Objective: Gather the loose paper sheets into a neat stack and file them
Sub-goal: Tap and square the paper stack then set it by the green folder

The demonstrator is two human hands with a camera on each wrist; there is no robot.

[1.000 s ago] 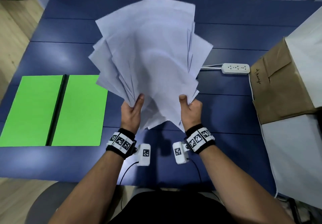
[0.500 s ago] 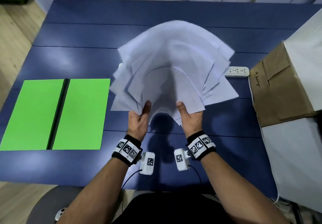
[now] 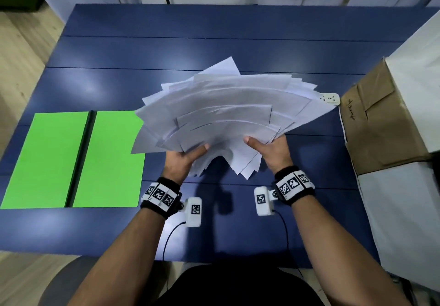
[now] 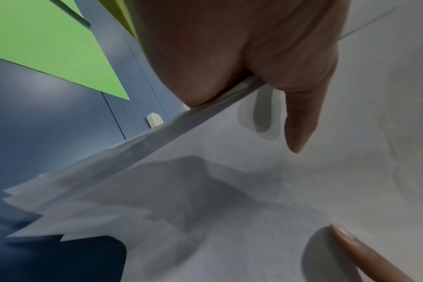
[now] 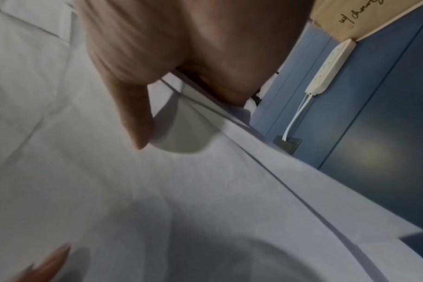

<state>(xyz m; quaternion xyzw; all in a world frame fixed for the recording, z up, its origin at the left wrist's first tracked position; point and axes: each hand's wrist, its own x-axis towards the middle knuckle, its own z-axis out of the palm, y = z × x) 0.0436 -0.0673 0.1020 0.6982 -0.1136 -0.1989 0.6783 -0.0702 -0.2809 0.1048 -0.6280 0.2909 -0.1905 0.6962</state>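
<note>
A fanned, uneven bundle of white paper sheets (image 3: 228, 110) hangs low over the middle of the blue table (image 3: 214, 50), leaning away from me. My left hand (image 3: 183, 160) grips its near left edge, thumb on top. My right hand (image 3: 271, 150) grips the near right edge the same way. In the left wrist view the thumb (image 4: 299, 106) presses the sheets (image 4: 229, 190); in the right wrist view the thumb (image 5: 133, 106) lies on the sheets (image 5: 157, 190). The fingers under the sheets are hidden. An open green folder (image 3: 71, 160) lies flat at the left.
A white power strip (image 3: 329, 98) lies behind the sheets' right tip. A brown cardboard box (image 3: 381, 119) and white boxes (image 3: 404, 215) stand along the right edge. The table's near edge runs just behind my wrists.
Both hands have spread apart and tipped the bundle forward and down, from upright to nearly flat. The sheets have fanned out wider to the right.
</note>
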